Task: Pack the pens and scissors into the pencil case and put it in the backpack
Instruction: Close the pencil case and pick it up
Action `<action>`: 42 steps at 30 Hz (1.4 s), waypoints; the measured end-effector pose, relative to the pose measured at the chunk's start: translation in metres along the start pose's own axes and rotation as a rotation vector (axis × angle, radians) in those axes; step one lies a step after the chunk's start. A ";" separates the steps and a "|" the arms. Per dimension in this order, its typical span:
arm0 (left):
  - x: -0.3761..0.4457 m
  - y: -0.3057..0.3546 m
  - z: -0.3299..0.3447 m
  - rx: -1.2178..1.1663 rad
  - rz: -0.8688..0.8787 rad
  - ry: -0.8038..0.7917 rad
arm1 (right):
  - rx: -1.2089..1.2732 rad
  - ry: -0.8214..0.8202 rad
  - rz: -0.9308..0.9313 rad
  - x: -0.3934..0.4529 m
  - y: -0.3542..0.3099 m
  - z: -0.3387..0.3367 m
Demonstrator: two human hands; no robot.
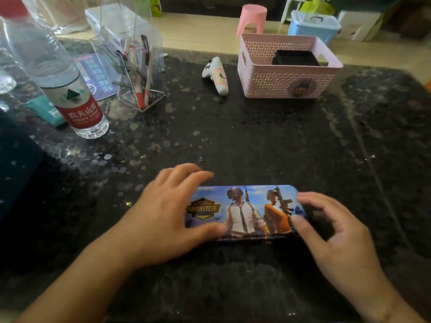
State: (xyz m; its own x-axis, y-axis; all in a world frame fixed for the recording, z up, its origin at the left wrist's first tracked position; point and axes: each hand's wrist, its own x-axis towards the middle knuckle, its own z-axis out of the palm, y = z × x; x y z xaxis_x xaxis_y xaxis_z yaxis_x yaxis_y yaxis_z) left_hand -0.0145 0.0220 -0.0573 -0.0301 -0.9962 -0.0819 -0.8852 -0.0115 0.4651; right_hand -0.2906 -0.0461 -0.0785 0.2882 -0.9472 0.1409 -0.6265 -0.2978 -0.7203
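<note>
A flat pencil case (247,213) with a printed picture of two armed figures lies closed on the dark speckled table near the front edge. My left hand (163,210) grips its left end, thumb on the lid and fingers over the far edge. My right hand (331,227) holds its right end with thumb and fingers curled around it. Several pens (143,73) stand in a clear plastic holder (137,66) at the back left. No scissors or backpack can be made out.
A water bottle (70,89) with a red label stands at the left. A white game controller (217,75) lies in the middle back beside a pink perforated basket (279,82) that holds a black item. A pink stool (253,18) and a blue bin (312,25) stand on the floor beyond.
</note>
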 end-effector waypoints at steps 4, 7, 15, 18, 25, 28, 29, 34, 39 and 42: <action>0.010 0.035 0.025 0.287 0.070 -0.080 | -0.495 -0.157 -0.334 0.006 -0.018 0.021; 0.017 0.040 0.041 0.380 0.106 -0.078 | -0.592 -0.263 -0.403 0.008 -0.030 0.043; 0.020 0.028 0.051 0.419 0.189 -0.054 | -0.671 -0.318 -0.438 0.012 -0.024 0.049; 0.015 0.033 0.044 0.427 0.168 -0.056 | -0.659 -0.387 -0.396 0.013 -0.033 0.043; -0.043 0.012 0.050 0.273 -0.317 0.060 | -0.510 -0.303 0.175 -0.007 -0.011 0.012; -0.050 0.013 0.053 0.198 -0.400 0.074 | -0.365 -0.211 0.252 -0.016 -0.016 0.021; -0.050 0.014 0.053 0.182 -0.409 0.085 | -0.329 -0.184 0.258 -0.017 -0.019 0.023; -0.045 0.009 0.056 0.057 -0.429 0.121 | -0.168 -0.118 0.285 -0.014 -0.021 0.028; 0.001 0.026 0.025 -0.513 -0.473 0.328 | 0.218 -0.018 0.397 0.032 -0.039 0.021; 0.042 0.045 -0.032 -0.762 -0.448 0.421 | 0.451 0.044 0.348 0.087 -0.050 -0.014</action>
State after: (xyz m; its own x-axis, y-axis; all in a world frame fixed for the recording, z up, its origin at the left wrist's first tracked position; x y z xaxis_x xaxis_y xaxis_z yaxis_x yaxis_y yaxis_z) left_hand -0.0406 -0.0228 -0.0115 0.5352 -0.8335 -0.1371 -0.2327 -0.3015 0.9247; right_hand -0.2440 -0.1152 -0.0211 0.0840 -0.9873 -0.1350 -0.3050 0.1035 -0.9467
